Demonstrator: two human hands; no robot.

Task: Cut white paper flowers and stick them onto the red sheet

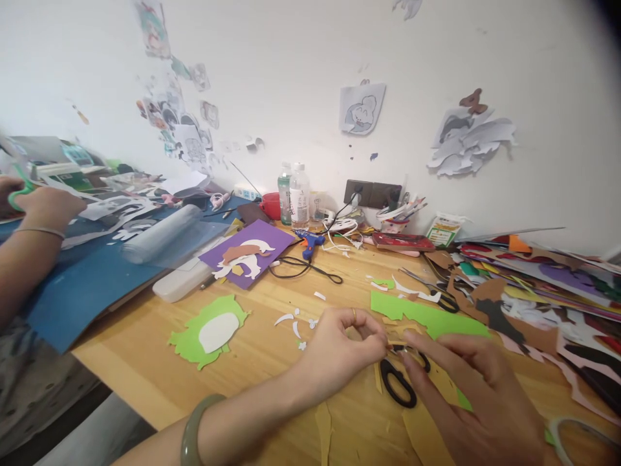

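Observation:
My left hand (pixel 347 336) is closed in a pinch over the table, thumb and forefinger pressed together on something too small to make out. Facing it, my right hand (pixel 478 388) also has thumb and finger drawn together, with a tiny pale bit between the tips that I cannot name. Black-handled scissors (pixel 398 383) lie just beneath both hands, their blades partly hidden. Tan foam strips (pixel 324 430) lie around them. To the left rests a green foam cutout (pixel 191 336) with a white oval (pixel 219 331) on it. A green offcut (pixel 422 312) lies behind my hands.
At the left a co-worker's hand (pixel 48 207) holds green-handled scissors (pixel 20 189). A purple sheet (pixel 276 238) carries cut shapes; near it are a blue glue gun (pixel 310 244) and bottles (pixel 299 200). Foam scraps (pixel 533 317) pile up right, by other scissors (pixel 444 296) and a tape roll (pixel 585 424).

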